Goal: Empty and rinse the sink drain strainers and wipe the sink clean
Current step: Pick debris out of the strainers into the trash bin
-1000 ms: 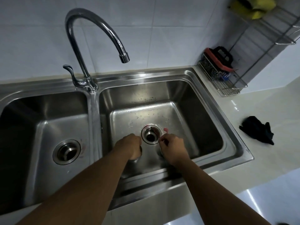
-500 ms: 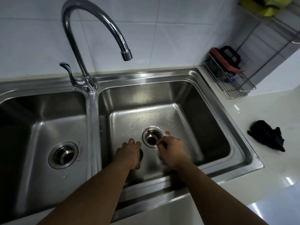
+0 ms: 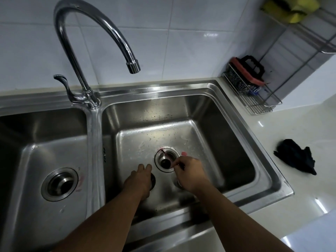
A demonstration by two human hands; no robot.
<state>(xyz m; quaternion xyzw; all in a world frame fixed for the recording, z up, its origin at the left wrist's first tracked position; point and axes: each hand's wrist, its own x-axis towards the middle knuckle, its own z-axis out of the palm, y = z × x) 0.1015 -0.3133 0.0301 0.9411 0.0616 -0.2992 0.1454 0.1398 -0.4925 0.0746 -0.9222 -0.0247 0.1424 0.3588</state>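
The right hand (image 3: pixel 189 173) pinched a scrap (image 3: pixel 179 165) that could slip into the open drain (image 3: pixel 165 161) just ahead; the left hand (image 3: pixel 139 179) lay slack.

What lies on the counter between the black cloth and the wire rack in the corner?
Nothing. In the head view, the white counter is bare between the black cloth and the wire rack.

Brushed steel sink (image 3: pixel 227 110), water-spotted; polished chrome tap (image 3: pixel 101 20); glossy tiles (image 3: pixel 190 42); crumpled black cloth (image 3: pixel 296 157)
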